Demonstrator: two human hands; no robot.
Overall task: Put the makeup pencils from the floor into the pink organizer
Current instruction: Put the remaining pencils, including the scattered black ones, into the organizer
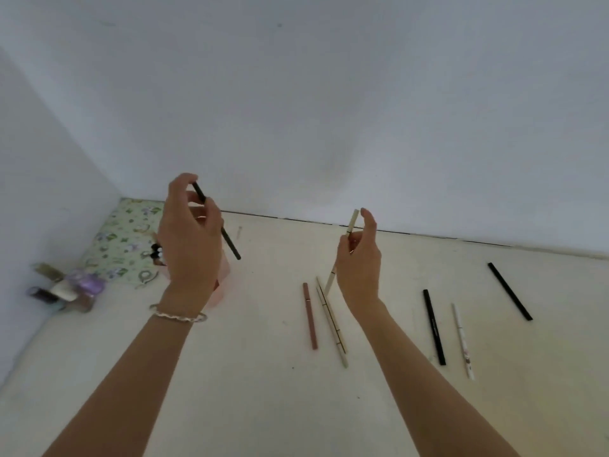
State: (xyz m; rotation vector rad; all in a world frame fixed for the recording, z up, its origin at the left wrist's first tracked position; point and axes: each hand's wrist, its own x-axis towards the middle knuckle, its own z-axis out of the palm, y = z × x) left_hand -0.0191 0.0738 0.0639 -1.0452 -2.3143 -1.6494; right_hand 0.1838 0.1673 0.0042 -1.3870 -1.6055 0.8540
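My left hand holds a dark pencil tilted, raised above the pink organizer, which my hand and wrist mostly hide. A cream pencil stands nearly upright in my right hand, lifted over the floor. On the floor lie a dusty-pink pencil, two cream pencils side by side, a black pencil, a white patterned pencil and a longer black pencil at the far right.
A green floral mat lies in the corner by the white wall. Several small bottles and jars cluster at the left wall. Dark-capped items stick out by the organizer. The floor is pale cream.
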